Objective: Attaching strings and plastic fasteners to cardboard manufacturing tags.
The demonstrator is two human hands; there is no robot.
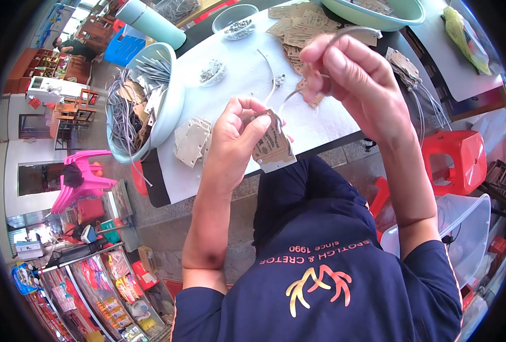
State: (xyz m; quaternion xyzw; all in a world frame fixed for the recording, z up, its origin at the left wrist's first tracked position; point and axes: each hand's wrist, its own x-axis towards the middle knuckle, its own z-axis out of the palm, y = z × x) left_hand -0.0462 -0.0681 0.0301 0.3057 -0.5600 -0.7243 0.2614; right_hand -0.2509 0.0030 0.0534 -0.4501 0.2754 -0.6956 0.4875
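We pinch a stack of paper tags (273,145) in our left hand (236,137) above the table (247,85); our right hand (350,80) grips a grey cord (353,31) looping down to them

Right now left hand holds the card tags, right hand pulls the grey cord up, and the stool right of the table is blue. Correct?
Not quite: the stool is red, as the head view shows. The rest holds: the left hand holds the card tags and the right hand pulls the grey cord up.
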